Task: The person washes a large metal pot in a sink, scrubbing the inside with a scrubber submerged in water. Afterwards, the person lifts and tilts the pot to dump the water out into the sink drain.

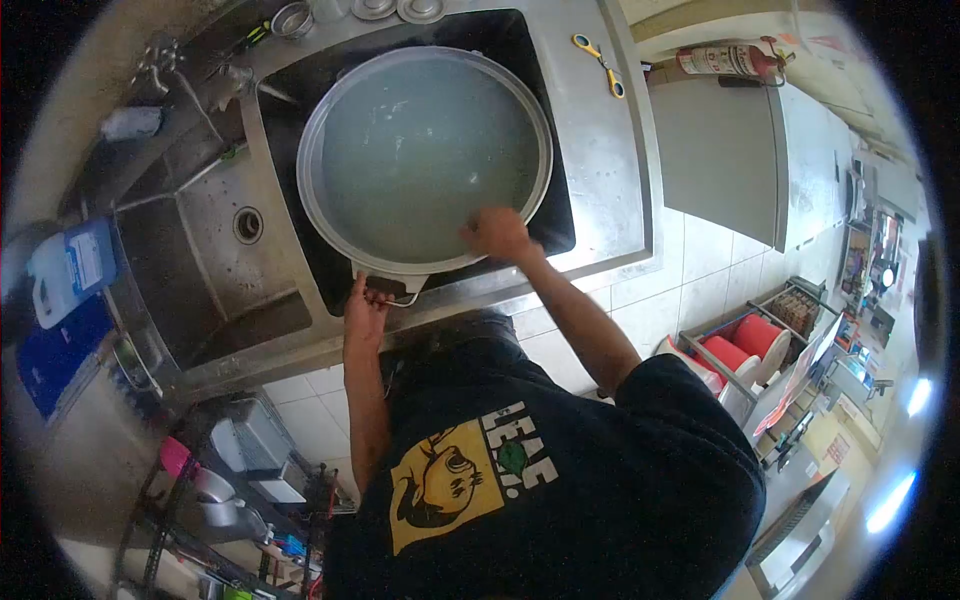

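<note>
A large round metal pot (pixel 304 165) full of cloudy greyish water (pixel 420 150) stands in the dark, recessed part of a steel counter. My left hand (pixel 366 312) is at the pot's near side, with its fingers curled around the loop handle (pixel 415 284). My right hand (pixel 500 235) is closed over the near right part of the pot, by the rim and above the water. Whatever its fingers may hold is hidden from view.
Left of the pot is a steel sink (pixel 215 205) with a drain and a tap (pixel 165 65). Yellow-handled scissors (pixel 600 66) lie on the counter's right side. A blue-and-white jug (pixel 70 270) is at far left. A fire extinguisher (pixel 730 62) and red containers (pixel 745 345) are at right.
</note>
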Tool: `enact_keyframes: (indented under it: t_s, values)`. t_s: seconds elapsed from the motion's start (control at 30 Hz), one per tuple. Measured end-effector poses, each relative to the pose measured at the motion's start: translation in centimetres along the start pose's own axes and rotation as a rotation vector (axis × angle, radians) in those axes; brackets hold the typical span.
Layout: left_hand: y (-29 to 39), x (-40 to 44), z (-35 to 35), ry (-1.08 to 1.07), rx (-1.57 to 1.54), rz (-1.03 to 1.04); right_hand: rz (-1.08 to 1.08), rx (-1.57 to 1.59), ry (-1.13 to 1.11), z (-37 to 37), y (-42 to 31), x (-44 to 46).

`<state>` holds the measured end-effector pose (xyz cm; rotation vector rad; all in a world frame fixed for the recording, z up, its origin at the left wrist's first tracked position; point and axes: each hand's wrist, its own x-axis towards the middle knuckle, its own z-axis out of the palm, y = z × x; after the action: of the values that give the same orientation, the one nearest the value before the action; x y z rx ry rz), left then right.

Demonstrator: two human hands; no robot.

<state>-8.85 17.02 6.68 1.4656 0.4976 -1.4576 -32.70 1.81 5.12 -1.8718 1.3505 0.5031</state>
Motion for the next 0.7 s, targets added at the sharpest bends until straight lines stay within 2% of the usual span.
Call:
enact_keyframes:
  t_s: [0.07,0.17,0.23,0.3,0.4,0.43,0.5,0.53,0.57,0.63,0.67,0.7]
  values:
    - [0.2,-0.6,0.4,0.003,-0.001,0.014,-0.163,-0.052,0.05,2.3,4.8,7.1]
    - [0.4,-1.3,1.1,0.002,-0.005,0.003,-0.058,-0.229,-0.002,3.1,7.3,11.9]
    - [0.2,-1.1,1.0,-0.016,-0.041,0.008,-0.046,-0.212,-0.05,2.7,7.0,13.0]
    - [0.4,-1.0,1.3,-0.011,-0.049,-0.005,-0.128,0.049,-0.153,1.6,6.4,13.3]
    - [0.4,-1.2,1.1,0.013,-0.054,-0.021,-0.081,1.055,-0.577,-4.0,1.8,9.0]
    - [0.4,-1.1,1.2,0.018,-0.045,-0.014,-0.071,1.179,-0.686,-5.8,-0.1,6.4]
    - [0.3,-1.0,1.2,0.028,-0.017,-0.023,-0.159,1.139,-0.837,-7.1,-1.5,2.1]
    - [0.4,-0.8,1.2,0.033,0.009,-0.022,-0.258,1.087,-0.982,-7.2,-1.7,0.6]
    - [0.3,-0.5,1.0,0.02,0.022,-0.021,-0.26,1.095,-0.964,-6.4,-1.2,-0.3]
    - [0.0,0.1,0.3,0.023,0.033,-0.023,-0.395,0.595,-0.675,-3.9,0.4,-1.5]
    - [0.2,0.2,0.4,0.007,0.043,-0.016,-0.397,0.597,-0.655,-3.7,1.3,-2.6]
    - [0.2,0.2,0.4,-0.009,0.046,-0.02,-0.301,0.503,-0.349,-3.5,2.5,-4.0]
